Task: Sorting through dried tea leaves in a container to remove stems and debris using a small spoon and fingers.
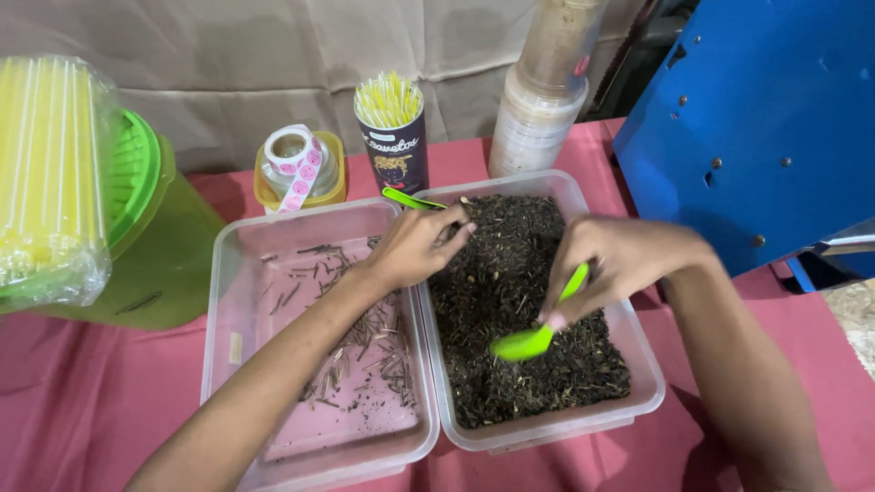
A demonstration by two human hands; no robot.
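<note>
Head view: right hand [620, 264], fingers clamped on a green spoon [536, 335], its bowl just below the fingertips, resting on dark dried plant matter [510, 301] filling the right clear tub [649, 383]. Left hand [415, 244], fingers curled loosely together, tips touching the dark matter at the tub's near-left edge. Under the wrist, left clear tub [228, 301] holds scattered stems [365, 337]. Pink tabletop [82, 401] beneath.

Single head-worn view, looking steeply down, close over two clear tubs [319, 437] on the pink-clothed table [73, 401].
</note>
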